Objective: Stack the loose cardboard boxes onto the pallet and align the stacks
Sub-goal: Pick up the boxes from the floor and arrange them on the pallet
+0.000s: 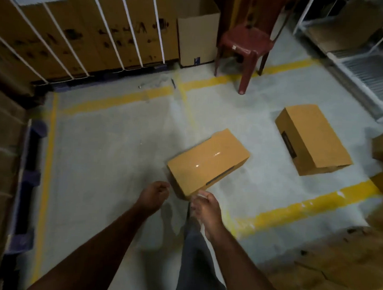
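Note:
Two loose cardboard boxes lie on the grey floor. The nearer box (207,161) sits in the middle, just beyond my hands. The farther box (312,138) lies to the right. My left hand (155,196) hangs just short of the nearer box's left corner, fingers loosely curled, holding nothing. My right hand (205,207) is at the box's near corner with relaxed fingers, also holding nothing. A blue pallet (30,176) with stacked cardboard boxes (3,151) runs along the left edge.
A dark red plastic chair (246,49) stands at the back. A tall open carton (197,38) stands beside it. Strapped cartons (81,39) fill the back left. More boxes (381,149) sit at the right edge, and white wire racks (367,70) stand at the back right. Yellow floor lines (292,210) mark bays.

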`<state>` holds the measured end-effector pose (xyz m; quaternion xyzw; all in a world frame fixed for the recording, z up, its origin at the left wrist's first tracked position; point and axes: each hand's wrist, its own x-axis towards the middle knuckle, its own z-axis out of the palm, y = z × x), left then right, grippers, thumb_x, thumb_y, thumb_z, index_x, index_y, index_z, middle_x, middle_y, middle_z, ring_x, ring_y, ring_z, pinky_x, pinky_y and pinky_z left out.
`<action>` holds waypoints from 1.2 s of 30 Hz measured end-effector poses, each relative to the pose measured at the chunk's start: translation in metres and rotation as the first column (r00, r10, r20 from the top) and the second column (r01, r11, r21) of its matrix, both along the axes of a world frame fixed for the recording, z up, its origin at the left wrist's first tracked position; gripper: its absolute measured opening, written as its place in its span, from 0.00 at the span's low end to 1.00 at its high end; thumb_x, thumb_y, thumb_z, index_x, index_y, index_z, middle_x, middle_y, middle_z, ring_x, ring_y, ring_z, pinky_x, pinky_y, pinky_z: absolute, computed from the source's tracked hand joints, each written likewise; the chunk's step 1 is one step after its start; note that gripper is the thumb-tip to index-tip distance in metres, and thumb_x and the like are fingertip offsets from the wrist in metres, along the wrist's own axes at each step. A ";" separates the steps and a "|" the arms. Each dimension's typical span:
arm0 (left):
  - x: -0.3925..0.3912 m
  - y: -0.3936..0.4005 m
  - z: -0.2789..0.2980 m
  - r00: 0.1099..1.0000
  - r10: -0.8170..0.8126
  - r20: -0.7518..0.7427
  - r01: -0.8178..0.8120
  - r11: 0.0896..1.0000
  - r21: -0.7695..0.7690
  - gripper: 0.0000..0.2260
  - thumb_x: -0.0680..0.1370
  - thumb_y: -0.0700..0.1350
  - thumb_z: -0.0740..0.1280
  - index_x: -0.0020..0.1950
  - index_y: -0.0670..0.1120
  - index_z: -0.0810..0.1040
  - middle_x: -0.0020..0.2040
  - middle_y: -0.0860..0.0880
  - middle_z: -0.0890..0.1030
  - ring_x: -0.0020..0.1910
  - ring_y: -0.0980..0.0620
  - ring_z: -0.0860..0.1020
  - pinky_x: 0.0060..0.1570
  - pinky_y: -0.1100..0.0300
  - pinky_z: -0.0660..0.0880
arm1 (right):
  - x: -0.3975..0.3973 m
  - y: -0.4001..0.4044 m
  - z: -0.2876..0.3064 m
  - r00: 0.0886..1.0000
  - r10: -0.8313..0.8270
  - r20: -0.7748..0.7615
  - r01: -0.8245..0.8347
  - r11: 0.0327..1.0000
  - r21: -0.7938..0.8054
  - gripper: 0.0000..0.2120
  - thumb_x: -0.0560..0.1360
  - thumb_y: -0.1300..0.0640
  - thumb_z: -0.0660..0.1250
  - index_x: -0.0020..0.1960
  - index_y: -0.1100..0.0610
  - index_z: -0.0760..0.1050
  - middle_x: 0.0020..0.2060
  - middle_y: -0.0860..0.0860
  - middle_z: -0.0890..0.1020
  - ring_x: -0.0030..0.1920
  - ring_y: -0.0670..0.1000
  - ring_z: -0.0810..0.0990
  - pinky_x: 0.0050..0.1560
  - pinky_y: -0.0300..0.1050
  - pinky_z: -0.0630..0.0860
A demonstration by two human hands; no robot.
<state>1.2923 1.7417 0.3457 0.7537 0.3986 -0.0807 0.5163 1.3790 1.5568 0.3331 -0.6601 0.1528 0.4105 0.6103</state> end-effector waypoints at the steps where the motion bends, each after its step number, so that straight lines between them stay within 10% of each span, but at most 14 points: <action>1: 0.036 0.018 -0.026 1.000 -0.009 -0.017 0.009 1.000 -0.006 0.08 0.81 0.37 0.70 0.59 0.41 0.82 0.51 0.38 0.86 0.50 0.40 0.84 0.50 0.49 0.81 | 0.031 0.026 -0.032 1.000 -0.009 -0.025 0.009 1.000 -0.004 0.17 0.78 0.59 0.72 0.66 0.52 0.78 0.50 0.55 0.87 0.45 0.53 0.85 0.43 0.47 0.80; 5: 0.146 0.074 -0.139 0.985 -0.030 -0.168 0.025 0.999 -0.034 0.14 0.82 0.42 0.70 0.66 0.38 0.80 0.59 0.38 0.84 0.58 0.40 0.83 0.62 0.46 0.79 | 0.120 0.100 -0.172 0.987 -0.094 -0.131 0.074 0.986 -0.148 0.14 0.78 0.57 0.72 0.63 0.48 0.80 0.49 0.51 0.86 0.46 0.53 0.85 0.41 0.46 0.80; 9: 0.207 0.117 -0.270 0.961 -0.087 -0.264 0.088 0.996 -0.009 0.15 0.82 0.44 0.70 0.68 0.43 0.78 0.56 0.48 0.82 0.46 0.59 0.80 0.40 0.72 0.75 | 0.162 0.127 -0.313 0.956 -0.104 -0.275 0.049 0.979 -0.200 0.18 0.79 0.57 0.69 0.68 0.50 0.75 0.55 0.50 0.81 0.53 0.53 0.80 0.48 0.49 0.79; 15: 0.239 0.166 -0.427 0.868 -0.265 -0.420 0.323 0.944 0.071 0.25 0.79 0.47 0.74 0.74 0.45 0.72 0.69 0.44 0.75 0.65 0.44 0.77 0.62 0.54 0.75 | 0.151 0.158 -0.453 0.931 -0.348 -0.109 0.226 0.786 -0.576 0.10 0.80 0.56 0.68 0.60 0.50 0.82 0.54 0.48 0.85 0.60 0.55 0.83 0.62 0.54 0.80; 21: 0.253 0.206 -0.506 0.810 -0.283 -0.514 0.390 0.914 0.112 0.52 0.64 0.55 0.85 0.77 0.36 0.61 0.73 0.38 0.70 0.72 0.37 0.70 0.67 0.38 0.73 | 0.132 0.164 -0.494 0.875 -0.459 -0.156 0.242 0.693 -0.679 0.30 0.63 0.25 0.72 0.58 0.34 0.64 0.55 0.48 0.81 0.53 0.56 0.82 0.56 0.56 0.82; 30: 0.236 0.246 -0.407 0.824 -0.485 -0.292 0.519 0.854 0.045 0.26 0.65 0.67 0.80 0.54 0.52 0.83 0.43 0.56 0.85 0.37 0.61 0.82 0.35 0.69 0.76 | 0.115 0.149 -0.386 0.925 -0.370 -0.088 0.323 0.886 -0.331 0.39 0.75 0.39 0.75 0.79 0.33 0.58 0.67 0.39 0.75 0.67 0.52 0.75 0.64 0.55 0.78; 33: 0.214 0.242 -0.315 0.880 -0.449 -0.155 0.441 0.894 -0.082 0.14 0.71 0.61 0.79 0.47 0.53 0.85 0.38 0.58 0.86 0.35 0.60 0.85 0.33 0.70 0.77 | 0.112 0.135 -0.304 0.934 -0.348 -0.076 0.321 0.915 -0.246 0.37 0.78 0.46 0.73 0.79 0.31 0.58 0.68 0.37 0.77 0.63 0.47 0.80 0.55 0.44 0.81; 36: 0.174 0.230 -0.225 0.946 -0.308 -0.099 0.276 0.928 -0.250 0.08 0.76 0.54 0.77 0.53 0.58 0.82 0.46 0.64 0.86 0.43 0.63 0.85 0.35 0.72 0.77 | 0.110 0.120 -0.222 0.976 -0.213 -0.049 0.194 0.949 -0.248 0.33 0.81 0.51 0.68 0.81 0.35 0.58 0.70 0.43 0.77 0.67 0.53 0.78 0.62 0.55 0.79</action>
